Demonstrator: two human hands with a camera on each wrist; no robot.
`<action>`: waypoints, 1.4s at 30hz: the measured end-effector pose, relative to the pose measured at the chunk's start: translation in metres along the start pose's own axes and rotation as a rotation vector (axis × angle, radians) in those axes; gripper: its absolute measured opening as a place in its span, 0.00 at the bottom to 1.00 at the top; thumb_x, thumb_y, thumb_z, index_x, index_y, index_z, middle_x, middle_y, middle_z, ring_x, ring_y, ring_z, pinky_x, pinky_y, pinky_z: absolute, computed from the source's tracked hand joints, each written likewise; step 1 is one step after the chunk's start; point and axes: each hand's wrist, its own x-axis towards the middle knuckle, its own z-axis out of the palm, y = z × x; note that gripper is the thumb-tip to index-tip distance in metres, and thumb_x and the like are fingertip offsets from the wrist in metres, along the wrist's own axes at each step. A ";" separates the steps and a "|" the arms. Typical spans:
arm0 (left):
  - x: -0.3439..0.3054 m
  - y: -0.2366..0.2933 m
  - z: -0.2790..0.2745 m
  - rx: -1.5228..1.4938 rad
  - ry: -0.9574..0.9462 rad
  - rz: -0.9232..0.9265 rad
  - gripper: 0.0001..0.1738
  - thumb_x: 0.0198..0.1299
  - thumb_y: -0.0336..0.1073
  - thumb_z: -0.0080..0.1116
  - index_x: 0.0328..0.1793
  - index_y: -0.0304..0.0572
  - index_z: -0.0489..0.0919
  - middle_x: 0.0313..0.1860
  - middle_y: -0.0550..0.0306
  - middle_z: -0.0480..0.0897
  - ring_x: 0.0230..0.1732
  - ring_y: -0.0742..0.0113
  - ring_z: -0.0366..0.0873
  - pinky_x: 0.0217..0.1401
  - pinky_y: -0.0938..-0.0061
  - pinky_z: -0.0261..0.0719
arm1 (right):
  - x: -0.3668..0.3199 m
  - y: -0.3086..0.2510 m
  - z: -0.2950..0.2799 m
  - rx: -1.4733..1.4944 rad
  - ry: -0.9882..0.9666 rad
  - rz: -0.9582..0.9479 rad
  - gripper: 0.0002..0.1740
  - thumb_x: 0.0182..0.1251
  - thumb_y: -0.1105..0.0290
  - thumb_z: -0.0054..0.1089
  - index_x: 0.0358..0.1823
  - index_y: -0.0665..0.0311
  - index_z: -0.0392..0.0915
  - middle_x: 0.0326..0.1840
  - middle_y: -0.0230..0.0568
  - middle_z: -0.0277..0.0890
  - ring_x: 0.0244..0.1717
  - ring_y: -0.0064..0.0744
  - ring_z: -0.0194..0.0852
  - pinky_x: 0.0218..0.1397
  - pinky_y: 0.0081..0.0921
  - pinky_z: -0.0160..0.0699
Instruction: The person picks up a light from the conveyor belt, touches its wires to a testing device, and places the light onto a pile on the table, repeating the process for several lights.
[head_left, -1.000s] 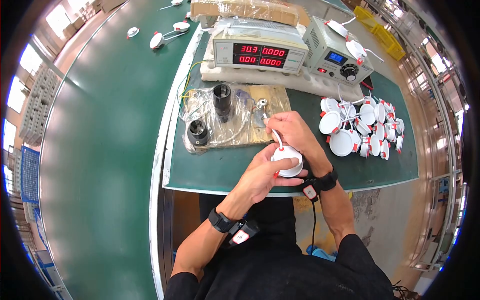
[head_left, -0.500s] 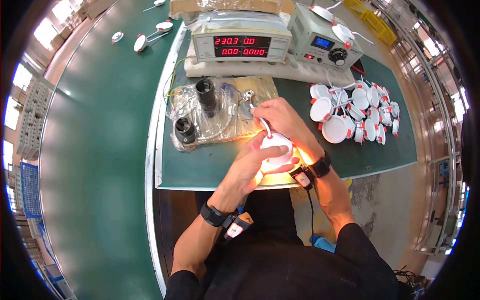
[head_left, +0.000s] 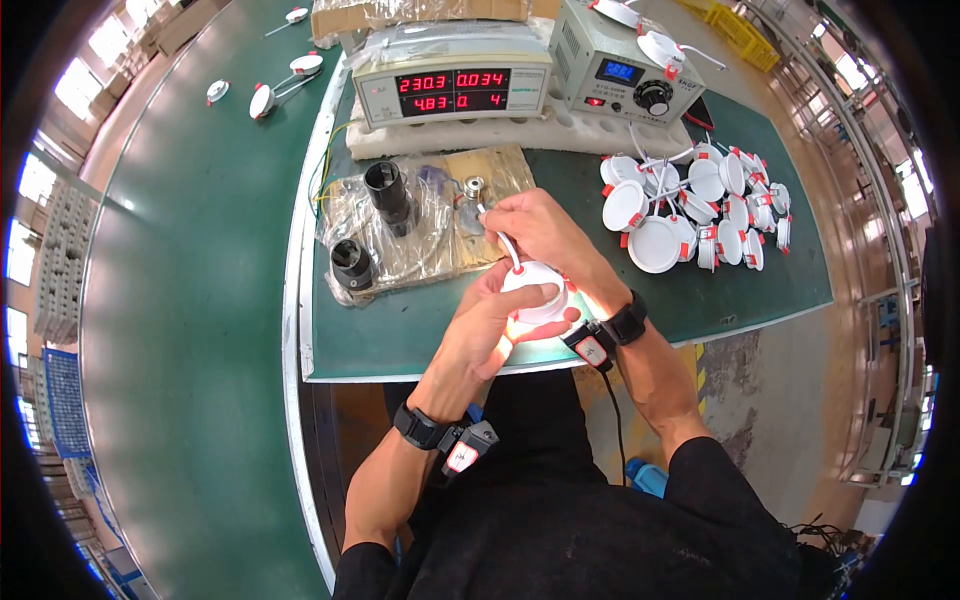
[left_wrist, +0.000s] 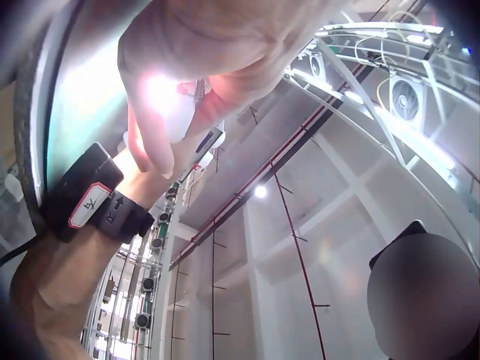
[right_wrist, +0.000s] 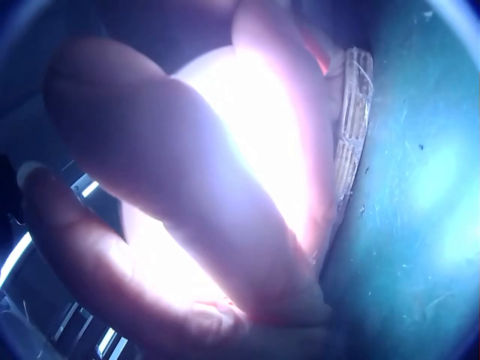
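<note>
My left hand grips a round white downlight, thumb across its back and fingers beneath. The downlight is lit; its glow falls on the table edge and my right forearm. In the right wrist view its bright face shines between the fingers. A short white cable runs up from a red-edged outlet on the housing. My right hand pinches the cable's far end at a metal contact piece on a wooden board. The cable's tip is mostly hidden by the fingers.
Two black cylindrical sockets stand on the plastic-wrapped board. Behind are a red-digit power meter and a grey dial unit. Heaped at right are several white downlights. More lie on the green surface at left.
The downlight, dark a second ago, has come on, first yellowish and now whiter. The meter's digits have changed, now including 0.034 and 4.83. Both hands keep their holds while the head view shifts.
</note>
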 end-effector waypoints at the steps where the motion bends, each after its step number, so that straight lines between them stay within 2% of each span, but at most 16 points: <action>1: 0.000 0.000 0.000 -0.002 -0.001 0.000 0.25 0.66 0.29 0.64 0.68 0.38 0.71 0.58 0.49 0.83 0.55 0.45 0.87 0.56 0.60 0.90 | 0.002 0.005 0.000 -0.010 0.003 -0.026 0.15 0.65 0.66 0.58 0.24 0.72 0.79 0.18 0.33 0.71 0.19 0.20 0.63 0.23 0.27 0.62; 5: -0.004 0.008 0.011 0.003 0.069 -0.067 0.25 0.66 0.30 0.66 0.67 0.40 0.72 0.57 0.49 0.84 0.54 0.47 0.88 0.54 0.62 0.90 | 0.004 0.012 0.000 -0.071 0.008 -0.092 0.15 0.64 0.66 0.58 0.24 0.71 0.79 0.17 0.33 0.70 0.19 0.20 0.63 0.23 0.26 0.62; 8: -0.001 0.008 0.010 0.042 0.075 -0.071 0.25 0.65 0.30 0.67 0.67 0.41 0.72 0.57 0.50 0.84 0.53 0.49 0.88 0.53 0.64 0.91 | -0.001 -0.001 0.002 0.025 0.036 0.073 0.15 0.64 0.66 0.58 0.25 0.72 0.79 0.18 0.34 0.71 0.20 0.20 0.63 0.24 0.27 0.62; 22: 0.001 0.004 0.007 0.031 0.073 -0.048 0.24 0.66 0.29 0.64 0.67 0.39 0.71 0.57 0.48 0.84 0.53 0.45 0.88 0.49 0.66 0.92 | -0.002 -0.003 0.004 0.054 0.056 0.107 0.16 0.64 0.65 0.59 0.25 0.72 0.79 0.18 0.33 0.71 0.19 0.20 0.64 0.24 0.27 0.63; 28: 0.003 0.001 0.002 -0.004 0.055 -0.054 0.24 0.66 0.29 0.64 0.67 0.39 0.71 0.57 0.48 0.83 0.54 0.43 0.87 0.52 0.64 0.91 | 0.000 0.002 0.003 0.016 0.048 0.039 0.16 0.64 0.65 0.58 0.24 0.71 0.79 0.18 0.33 0.71 0.19 0.20 0.64 0.24 0.27 0.63; 31: 0.001 0.003 0.005 0.025 0.070 -0.056 0.24 0.66 0.30 0.64 0.66 0.38 0.71 0.57 0.48 0.83 0.55 0.43 0.87 0.57 0.60 0.90 | 0.000 0.001 0.003 0.004 0.043 0.030 0.15 0.64 0.66 0.58 0.24 0.71 0.79 0.18 0.34 0.71 0.20 0.20 0.64 0.24 0.27 0.64; 34: -0.001 0.003 0.004 0.036 0.068 -0.068 0.22 0.69 0.34 0.63 0.65 0.38 0.72 0.57 0.48 0.83 0.57 0.48 0.86 0.60 0.56 0.88 | -0.001 0.001 0.002 -0.035 0.030 -0.035 0.15 0.65 0.66 0.57 0.24 0.71 0.79 0.18 0.34 0.71 0.20 0.20 0.64 0.25 0.27 0.64; 37: 0.006 -0.005 -0.004 -0.006 0.050 0.011 0.21 0.72 0.39 0.61 0.64 0.36 0.73 0.58 0.48 0.83 0.58 0.53 0.84 0.62 0.52 0.86 | 0.002 0.010 0.002 -0.063 0.029 -0.101 0.16 0.66 0.66 0.58 0.25 0.72 0.79 0.18 0.34 0.72 0.21 0.19 0.65 0.26 0.26 0.65; 40: 0.006 -0.006 -0.006 0.055 0.065 0.040 0.21 0.73 0.41 0.59 0.63 0.35 0.74 0.59 0.49 0.82 0.60 0.57 0.83 0.61 0.53 0.86 | 0.003 0.012 0.002 -0.077 0.029 -0.137 0.17 0.68 0.65 0.58 0.25 0.72 0.79 0.18 0.35 0.72 0.22 0.20 0.66 0.27 0.27 0.66; 42: 0.003 -0.004 -0.001 0.048 0.075 0.040 0.20 0.74 0.40 0.58 0.63 0.33 0.74 0.57 0.48 0.83 0.57 0.57 0.84 0.59 0.54 0.87 | 0.000 0.011 0.001 -0.075 0.041 -0.130 0.18 0.69 0.64 0.58 0.26 0.72 0.80 0.19 0.35 0.73 0.23 0.20 0.66 0.28 0.27 0.68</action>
